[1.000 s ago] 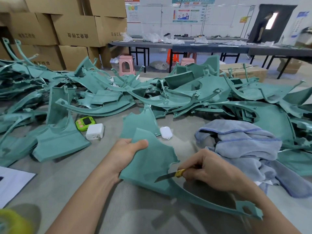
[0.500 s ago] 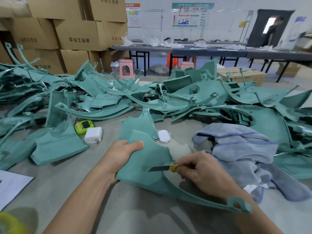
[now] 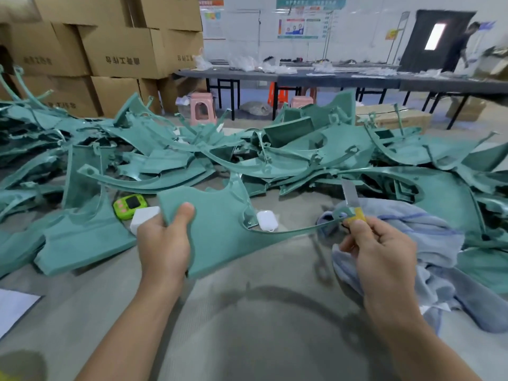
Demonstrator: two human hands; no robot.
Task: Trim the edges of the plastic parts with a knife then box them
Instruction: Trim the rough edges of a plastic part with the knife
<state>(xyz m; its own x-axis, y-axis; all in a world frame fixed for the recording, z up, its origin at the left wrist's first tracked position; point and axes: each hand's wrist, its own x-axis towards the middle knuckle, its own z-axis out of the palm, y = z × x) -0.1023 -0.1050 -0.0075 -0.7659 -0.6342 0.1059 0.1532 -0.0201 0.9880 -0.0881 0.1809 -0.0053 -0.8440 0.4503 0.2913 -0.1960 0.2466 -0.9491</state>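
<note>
L hand [image 3: 165,243]: forearm reaching fwd, thumb on top, fingers curled under. It grips the left edge of the green plastic part [image 3: 220,232], held just off the tabletop [image 3: 261,325]. R hand [image 3: 382,251]: fingers curled round the yellow-handled knife [image 3: 352,204], blade pointing up, handle right at the tip of the part's thin curved arm. Behind: loose pile of parts [image 3: 302,160], unboxed. Rear L: cardboard boxes [image 3: 121,50] stacked, closed, contents not visible. Grey-blue towel [image 3: 412,237] beside and under R hand.
</note>
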